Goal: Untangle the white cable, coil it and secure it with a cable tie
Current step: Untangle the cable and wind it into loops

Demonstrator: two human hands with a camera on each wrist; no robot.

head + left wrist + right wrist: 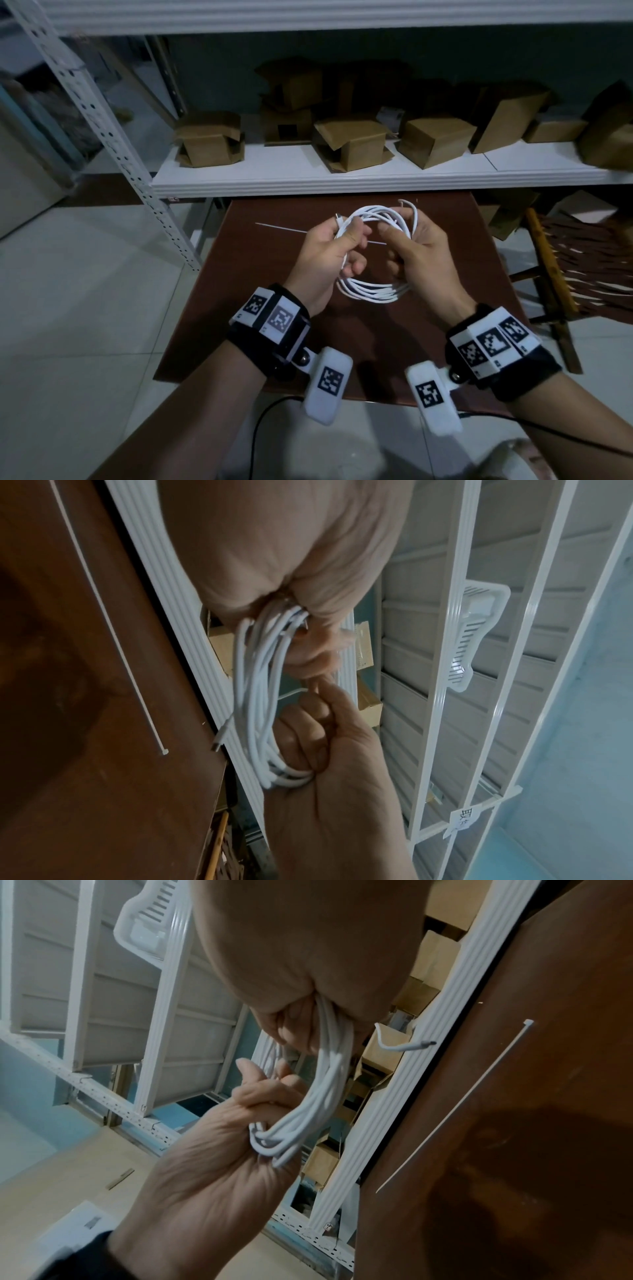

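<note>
Nearest the lens, two forearms with black wrist straps (274, 329) carrying white marker blocks, reaching in over the near edge of a brown table (239, 308). Left hand (322, 260) raised above the middle of the table, fingers curled tight round the left side of the white cable (373, 291), thumb pressed over the strands. One connector end (337, 216) poking up just past the left knuckles. Cable wound into a round coil of several loops, held between both hands clear of the tabletop, lower arc hanging free below the fingers. Right hand (416, 246) closed on the right side of the coil, strands running through the palm, fingers folded inward; a second loose end (406, 202) sticking up beyond it. From the left wrist view, the bundle (255, 696) seen edge-on, pinched between the left palm (274, 547) above and the right hand (342, 764) below. From the right wrist view, the same bundle (318, 1096) gripped by the right hand (301, 934) above and the left hand (219, 1150) below.

Cable tie (284, 228) lying flat and straight toward the far edge of the table, partly hidden behind the hands, touched by neither; head of it (164, 751) visible in the left wrist view, full length (459, 1104) in the right. Beyond the far edge, a white shelf (342, 178) carrying cardboard boxes (352, 144). Past the right edge, a woven chair (582, 260) on the floor.
</note>
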